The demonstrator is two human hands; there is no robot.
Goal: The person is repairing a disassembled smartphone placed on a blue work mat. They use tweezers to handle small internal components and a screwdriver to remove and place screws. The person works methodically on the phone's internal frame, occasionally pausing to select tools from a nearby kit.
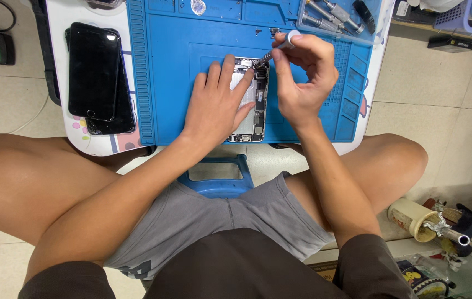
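Observation:
An opened phone body [256,105] with its circuit boards exposed lies on a blue work mat [169,83]. My left hand [216,102] lies flat on its left half, fingers spread, pinning it down. My right hand [302,75] grips a slim silver screwdriver [276,49] between thumb and fingers. The tool slants down to the left, and its tip touches the upper part of the phone body, next to my left fingertips.
Two black phones [96,75] lie stacked, screens up, on the white table left of the mat. A clear tray of spare screwdrivers [333,16] sits at the mat's upper right. A blue stool [219,177] stands between my knees. Clutter lies on the floor at right.

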